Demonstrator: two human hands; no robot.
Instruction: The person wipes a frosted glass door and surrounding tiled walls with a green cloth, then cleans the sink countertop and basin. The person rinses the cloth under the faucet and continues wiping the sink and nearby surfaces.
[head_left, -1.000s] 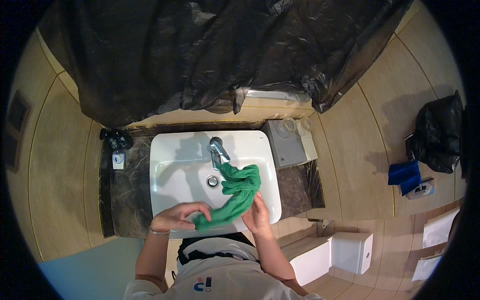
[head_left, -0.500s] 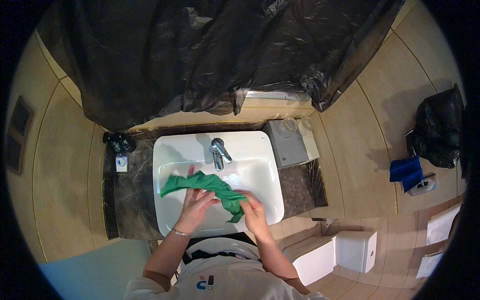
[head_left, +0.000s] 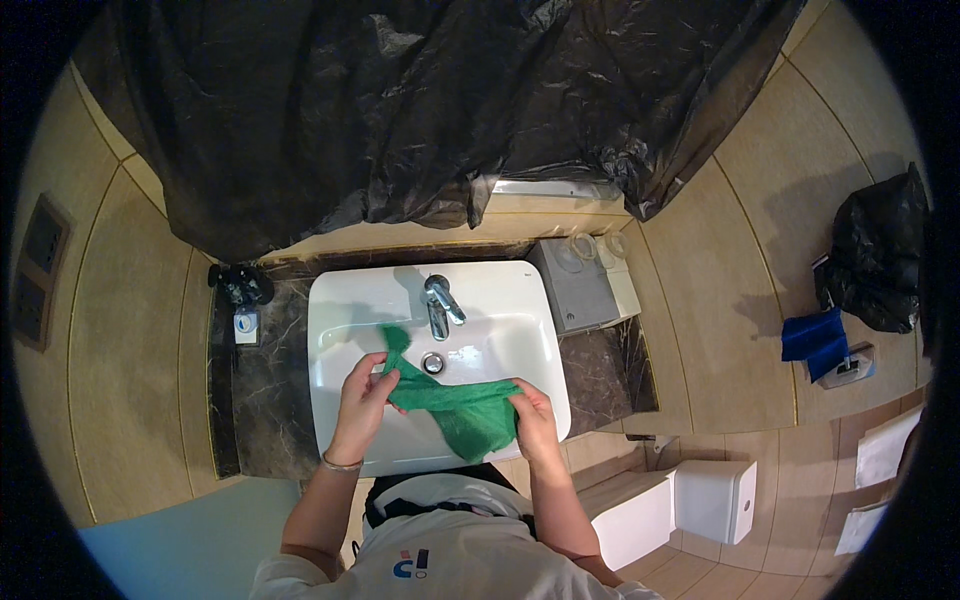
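Note:
A thin green cloth (head_left: 465,412) is stretched between my two hands over the white washbasin (head_left: 345,292). My left hand (head_left: 362,395) pinches it between thumb and fingers, and a loose end sticks up past that hand toward the tap. At the other end, my right hand (head_left: 535,415) grips the cloth's upper corner. Its lower part hangs in a wide fold near the basin's front edge. Behind the cloth stands the chrome tap (head_left: 438,305), with the round drain (head_left: 432,363) showing below it. A bracelet circles my left wrist.
Grey and cream boxes (head_left: 575,290) with clear round rings on top sit right of the basin. A small white box (head_left: 245,326) and a black bundle (head_left: 240,285) lie on the dark counter (head_left: 270,400). Black plastic sheeting (head_left: 400,110) hangs behind. A white toilet (head_left: 650,505) stands at right.
My hands have moved apart, left hand leftward and right hand rightward. The bunched cloth is now spread out between them, and the drain has come into view.

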